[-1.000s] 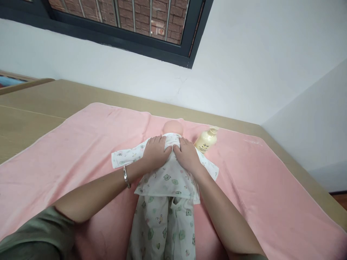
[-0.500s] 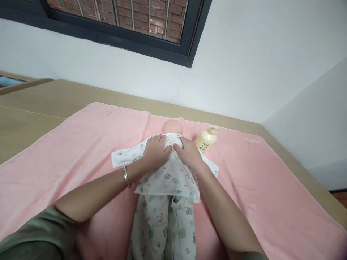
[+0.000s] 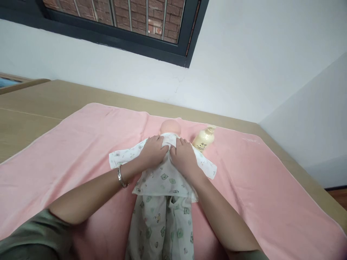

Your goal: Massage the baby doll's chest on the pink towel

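Currently, from my remote station, I log both hands on the doll [image 3: 170, 127], which lies lengthwise at the middle of the pink blanket [image 3: 81, 144], its head toward the wall [image 3: 230, 72]. Left hand [image 3: 153, 152]: palm down on the upper part of the shirt [image 3: 162, 180], fingers extended, thumb spread inward. Right hand [image 3: 183, 158]: laid the same way on the other side, thumb pointing toward the left one. I note a narrow gap between the two thumbs; neither hand is closed around anything. Shirt is white with a small green print, its sleeves stretched out to both sides on the blanket, its hem lying over the top of matching pants [image 3: 157, 220], which run toward the camera and out of view. I cannot tell which way the doll faces. Pale yellow bottle [image 3: 204, 139] with dark lettering is on the blanket just beyond the right hand, near the sleeve on that side. Silver bracelet [image 3: 121, 177] on the left wrist. Blanket is spread over a wooden table [image 3: 27, 119]; dark-framed window [image 3: 116, 30] above, bars and brick visible through it.
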The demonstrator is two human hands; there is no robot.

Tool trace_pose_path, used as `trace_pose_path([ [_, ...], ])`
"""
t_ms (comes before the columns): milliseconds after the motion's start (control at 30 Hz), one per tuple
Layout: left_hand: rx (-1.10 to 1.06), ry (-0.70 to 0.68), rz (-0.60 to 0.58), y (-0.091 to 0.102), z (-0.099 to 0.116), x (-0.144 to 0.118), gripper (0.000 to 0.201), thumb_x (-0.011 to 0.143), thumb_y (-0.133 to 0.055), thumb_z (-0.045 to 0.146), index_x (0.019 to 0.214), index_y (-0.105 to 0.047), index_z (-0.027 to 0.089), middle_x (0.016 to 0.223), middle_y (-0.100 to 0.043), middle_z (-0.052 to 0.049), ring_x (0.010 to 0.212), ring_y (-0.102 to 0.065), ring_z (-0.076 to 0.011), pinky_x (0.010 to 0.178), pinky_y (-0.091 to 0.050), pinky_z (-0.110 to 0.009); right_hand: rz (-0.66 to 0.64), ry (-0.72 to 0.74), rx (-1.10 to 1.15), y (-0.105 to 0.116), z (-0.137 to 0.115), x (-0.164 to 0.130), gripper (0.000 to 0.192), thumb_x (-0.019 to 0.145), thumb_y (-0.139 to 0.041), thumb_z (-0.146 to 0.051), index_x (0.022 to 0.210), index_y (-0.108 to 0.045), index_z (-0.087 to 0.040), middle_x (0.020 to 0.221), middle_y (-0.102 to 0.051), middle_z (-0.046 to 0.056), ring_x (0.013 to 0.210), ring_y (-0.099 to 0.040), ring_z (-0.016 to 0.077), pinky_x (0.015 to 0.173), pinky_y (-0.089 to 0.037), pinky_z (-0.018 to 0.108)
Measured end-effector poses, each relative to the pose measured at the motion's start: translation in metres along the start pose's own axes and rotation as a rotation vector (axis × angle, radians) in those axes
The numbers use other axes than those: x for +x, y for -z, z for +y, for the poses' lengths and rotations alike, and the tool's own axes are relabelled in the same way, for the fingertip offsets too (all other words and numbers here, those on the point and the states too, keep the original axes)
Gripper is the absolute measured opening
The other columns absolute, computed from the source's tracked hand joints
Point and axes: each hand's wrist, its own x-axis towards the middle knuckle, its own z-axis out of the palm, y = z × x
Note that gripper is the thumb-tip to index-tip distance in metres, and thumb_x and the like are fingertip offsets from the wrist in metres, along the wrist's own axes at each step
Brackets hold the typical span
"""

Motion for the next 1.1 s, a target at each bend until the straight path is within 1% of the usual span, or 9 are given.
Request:
trace_pose_path([
  [67, -0.022, 0.042, -0.028, 0.003, -0.005, 0.007, 0.027, 0.098, -0.041, 0.03, 0.099, -0.064, 0.018, 0.106, -0.073, -0.015, 0.103, -0.067, -0.0303, 0.095, -0.051, -0.045, 0.01, 0.036, -0.023, -0.001, -0.009, -0.007, 0.053, 0.104, -0.035, -0.024, 0.148, -0.048, 0.002, 0.151, -0.054, 0.027, 0.144, -0.046, 0.0357, 0.121, -0.03, 0.048],
  [167, 0.009, 0.051, 0.01, 0.0, -0.005, 0.005, 0.03, 0.099, -0.039, 0.033, 0.105, -0.064, 0.017, 0.107, -0.073, -0.015, 0.103, -0.068, -0.0302, 0.095, -0.052, -0.045, -0.006, 0.066, 0.035, 0.0, -0.005, -0.007, 0.052, 0.104, -0.035, -0.024, 0.148, -0.049, -0.001, 0.153, -0.053, 0.025, 0.147, -0.044, 0.0336, 0.121, -0.031, 0.046],
  [333, 0.162, -0.06, 0.188, -0.015, 0.014, -0.024, 0.049, 0.101, -0.037, 0.033, 0.138, -0.054, 0.004, 0.14, -0.06, -0.026, 0.135, -0.053, -0.0388, 0.114, -0.04, -0.055, -0.105, -0.017, 0.224, 0.005, 0.03, 0.018, 0.046, 0.106, -0.035, -0.038, 0.129, -0.064, -0.011, 0.142, -0.064, 0.018, 0.136, -0.055, 0.0298, 0.112, -0.04, 0.04],
  [433, 0.19, -0.093, 0.205, -0.017, 0.018, -0.031, 0.054, 0.101, -0.036, 0.03, 0.146, -0.047, 0.001, 0.149, -0.054, -0.027, 0.143, -0.046, -0.0396, 0.118, -0.036, -0.056, -0.107, -0.043, 0.224, 0.005, 0.034, 0.022, 0.049, 0.107, -0.033, -0.042, 0.128, -0.064, -0.011, 0.138, -0.065, 0.019, 0.131, -0.057, 0.0302, 0.11, -0.041, 0.04],
  [633, 0.141, -0.157, 0.061, -0.006, -0.001, -0.006, 0.038, 0.101, -0.036, 0.029, 0.117, -0.065, 0.01, 0.119, -0.069, -0.022, 0.114, -0.063, -0.0354, 0.099, -0.051, -0.053, -0.089, -0.021, -0.019, 0.01, -0.003, -0.007, 0.05, 0.105, -0.032, -0.027, 0.144, -0.05, -0.001, 0.148, -0.054, 0.029, 0.137, -0.049, 0.0394, 0.114, -0.034, 0.052],
  [700, 0.116, -0.123, 0.083, -0.008, -0.003, -0.003, 0.039, 0.102, -0.036, 0.031, 0.121, -0.064, 0.01, 0.121, -0.069, -0.022, 0.115, -0.063, -0.035, 0.1, -0.05, -0.054, -0.097, 0.007, -0.015, 0.012, -0.006, -0.009, 0.051, 0.105, -0.032, -0.025, 0.147, -0.047, 0.0, 0.149, -0.054, 0.028, 0.141, -0.046, 0.0377, 0.116, -0.032, 0.049],
  [800, 0.136, -0.059, 0.155, -0.015, 0.005, -0.013, 0.05, 0.104, -0.034, 0.033, 0.137, -0.055, 0.003, 0.137, -0.062, -0.026, 0.13, -0.056, -0.0377, 0.111, -0.044, -0.056, -0.089, 0.008, 0.072, 0.011, 0.006, 0.001, 0.046, 0.104, -0.034, -0.027, 0.138, -0.057, -0.007, 0.14, -0.063, 0.021, 0.134, -0.053, 0.0331, 0.112, -0.036, 0.043],
  [933, 0.16, -0.088, 0.212, -0.023, 0.017, -0.03, 0.054, 0.103, -0.034, 0.031, 0.147, -0.047, 0.002, 0.15, -0.052, -0.027, 0.146, -0.043, -0.0399, 0.117, -0.038, -0.058, -0.1, -0.03, 0.224, 0.007, 0.032, 0.021, 0.044, 0.106, -0.035, -0.042, 0.122, -0.066, -0.016, 0.128, -0.071, 0.015, 0.119, -0.062, 0.029, 0.101, -0.044, 0.038],
  [1100, 0.102, -0.15, 0.15, -0.015, 0.007, -0.018, 0.04, 0.098, -0.039, 0.025, 0.129, -0.06, 0.011, 0.136, -0.063, -0.023, 0.132, -0.055, -0.038, 0.109, -0.044, -0.06, -0.081, -0.013, 0.141, 0.003, 0.03, 0.018, 0.051, 0.106, -0.035, -0.044, 0.134, -0.061, -0.01, 0.138, -0.066, 0.019, 0.128, -0.058, 0.031, 0.107, -0.042, 0.041],
])
